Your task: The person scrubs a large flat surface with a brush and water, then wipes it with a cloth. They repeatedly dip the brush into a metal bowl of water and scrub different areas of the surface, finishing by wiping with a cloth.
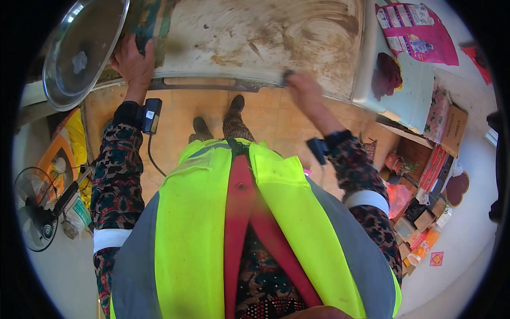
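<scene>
My left hand (135, 60) rests at the left edge of a pale flat surface (223, 40) smeared with brown grime, its thumb and fingers spread around a dark edge piece; whether it grips this is unclear. Blurred, my right hand (305, 89) is at the near rim of that surface, closed on a small dark object (287, 76) whose kind cannot be told. A glass pan lid (81, 56) with a metal rim stands tilted just left of my left hand. Below the rim a dark handle-like bar (207, 85) runs between my hands.
Right of the grimy surface stands a pale blue cabinet (410, 91) bearing a dark red cloth (386, 75) and a pink printed bag (418, 34). Boxes (454, 129) and a potted plant (394, 163) are lower right. A black fan (38, 211) is at left.
</scene>
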The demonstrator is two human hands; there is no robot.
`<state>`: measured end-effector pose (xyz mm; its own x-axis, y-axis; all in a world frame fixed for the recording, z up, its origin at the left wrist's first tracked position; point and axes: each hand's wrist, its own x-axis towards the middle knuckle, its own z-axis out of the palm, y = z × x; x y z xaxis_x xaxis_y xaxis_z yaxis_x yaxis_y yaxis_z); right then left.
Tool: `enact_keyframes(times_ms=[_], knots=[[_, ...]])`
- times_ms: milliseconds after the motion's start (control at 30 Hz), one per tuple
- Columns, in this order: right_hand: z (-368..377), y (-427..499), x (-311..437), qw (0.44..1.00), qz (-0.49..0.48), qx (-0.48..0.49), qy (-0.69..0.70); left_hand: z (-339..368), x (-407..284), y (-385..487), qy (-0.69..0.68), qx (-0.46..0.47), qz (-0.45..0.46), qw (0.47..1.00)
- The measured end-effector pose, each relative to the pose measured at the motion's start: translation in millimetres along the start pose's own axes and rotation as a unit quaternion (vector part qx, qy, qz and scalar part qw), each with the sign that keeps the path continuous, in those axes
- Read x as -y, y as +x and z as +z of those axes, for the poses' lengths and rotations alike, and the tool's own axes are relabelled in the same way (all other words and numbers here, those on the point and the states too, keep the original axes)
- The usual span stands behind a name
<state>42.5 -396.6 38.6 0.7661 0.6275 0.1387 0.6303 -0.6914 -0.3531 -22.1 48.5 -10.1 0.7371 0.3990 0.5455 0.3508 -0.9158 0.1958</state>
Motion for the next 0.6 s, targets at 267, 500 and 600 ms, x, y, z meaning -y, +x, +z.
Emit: enact_keyframes(times_ms=[267,500,600], knots=[[21,38,32,0.998,0.044,-0.022,0.03,1,-3,0,0.005,0.003,-0.006,1.0],[37,40,20,0.997,0.029,-0.068,0.024,-5,-6,2,0.035,0.035,-0.002,0.999],[3,12,-44,0.985,0.16,-0.057,-0.044,-5,-6,1,0.027,0.025,-0.004,0.999]])
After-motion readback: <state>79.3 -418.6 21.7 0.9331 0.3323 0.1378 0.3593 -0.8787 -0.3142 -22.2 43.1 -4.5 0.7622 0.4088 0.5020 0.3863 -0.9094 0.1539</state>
